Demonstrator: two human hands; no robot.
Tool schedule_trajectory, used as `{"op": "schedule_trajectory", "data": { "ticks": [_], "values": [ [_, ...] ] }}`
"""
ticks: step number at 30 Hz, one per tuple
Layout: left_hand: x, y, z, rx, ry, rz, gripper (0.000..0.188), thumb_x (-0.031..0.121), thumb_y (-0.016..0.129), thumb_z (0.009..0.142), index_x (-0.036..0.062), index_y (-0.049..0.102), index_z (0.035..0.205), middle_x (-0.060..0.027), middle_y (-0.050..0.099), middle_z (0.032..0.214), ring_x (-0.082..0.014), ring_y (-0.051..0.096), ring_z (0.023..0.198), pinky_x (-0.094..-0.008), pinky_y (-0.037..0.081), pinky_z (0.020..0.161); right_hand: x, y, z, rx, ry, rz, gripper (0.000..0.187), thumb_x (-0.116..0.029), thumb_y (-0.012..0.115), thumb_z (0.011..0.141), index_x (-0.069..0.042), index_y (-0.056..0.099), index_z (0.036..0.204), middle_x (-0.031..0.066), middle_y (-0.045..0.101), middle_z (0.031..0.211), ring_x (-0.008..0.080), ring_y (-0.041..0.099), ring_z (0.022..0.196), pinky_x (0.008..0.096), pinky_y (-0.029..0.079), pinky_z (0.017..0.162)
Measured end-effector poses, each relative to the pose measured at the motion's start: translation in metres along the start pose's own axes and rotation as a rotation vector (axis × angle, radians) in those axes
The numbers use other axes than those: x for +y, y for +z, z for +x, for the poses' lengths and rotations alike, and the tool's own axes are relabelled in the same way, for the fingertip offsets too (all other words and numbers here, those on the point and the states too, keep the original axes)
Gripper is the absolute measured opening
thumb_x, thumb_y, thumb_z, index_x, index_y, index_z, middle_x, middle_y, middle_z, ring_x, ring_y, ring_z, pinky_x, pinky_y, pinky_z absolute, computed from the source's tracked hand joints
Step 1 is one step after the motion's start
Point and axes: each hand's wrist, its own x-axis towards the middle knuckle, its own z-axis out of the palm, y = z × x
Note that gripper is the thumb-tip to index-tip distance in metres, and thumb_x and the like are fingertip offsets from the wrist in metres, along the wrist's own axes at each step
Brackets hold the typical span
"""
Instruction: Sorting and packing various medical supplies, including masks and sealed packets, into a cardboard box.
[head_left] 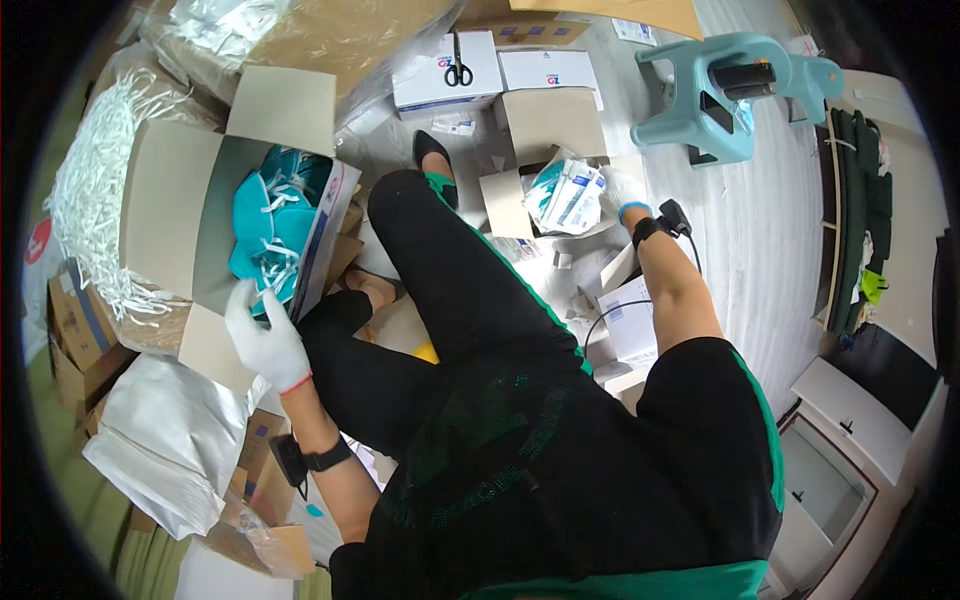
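Observation:
My left hand (266,340), in a white glove, reaches to the near edge of an open cardboard box (172,210) on the left. Its fingers are apart beside the teal face masks (272,222) with white straps piled inside. My right hand (624,190), also gloved in white, is at the right side of a smaller open box (553,128). White-and-blue flat packets (578,196) fill that box, with some teal showing among them. The right fingers are partly hidden against the packets and the box edge, so their grip does not show.
White shredded strips (95,195) in plastic stand left of the mask box. Black scissors (458,72) lie on a white carton (420,88) at the back. A teal plastic stool (700,60) stands at back right. A silvery bag (170,440) lies near my left forearm.

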Motion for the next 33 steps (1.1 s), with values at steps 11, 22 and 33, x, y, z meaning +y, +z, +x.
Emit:
{"op": "schedule_trajectory", "data": {
  "ticks": [11,22,33],
  "values": [
    [0.042,0.010,-0.060,-0.177,0.093,0.078,0.017,0.000,0.067,0.087,-0.0003,0.069,0.104,-0.0159,0.068,0.114,-0.0291,0.065,0.107,-0.0378,0.048,0.097,-0.039,0.006,0.047,0.038,-0.560,-0.564,0.055,-0.025,0.048,0.099,-0.023,0.033,0.152,0.0055,0.040,0.156,0.0260,0.041,0.141,0.0517,0.033,0.109],
    [0.075,0.020,-0.056,-0.236,0.117,-0.042,0.015,-0.003,0.065,0.087,-0.0007,0.069,0.102,-0.0159,0.068,0.112,-0.0293,0.065,0.105,-0.0372,0.049,0.096,0.038,0.054,0.059,-0.301,-0.204,-0.335,0.032,-0.014,0.059,0.092,-0.008,0.059,0.124,0.0099,0.063,0.125,0.0298,0.064,0.112,0.0431,0.057,0.085],
    [0.226,0.084,-0.032,-0.453,0.630,-0.409,0.052,0.023,0.081,0.075,0.0044,0.066,0.121,-0.0155,0.067,0.120,-0.0323,0.063,0.113,-0.0405,0.048,0.100,-0.019,-0.149,-0.049,0.250,-0.674,-0.169,0.016,-0.022,0.059,0.088,-0.014,0.071,0.095,0.0114,0.069,0.086,0.0311,0.068,0.078,0.0430,0.054,0.067]
  ]
}}
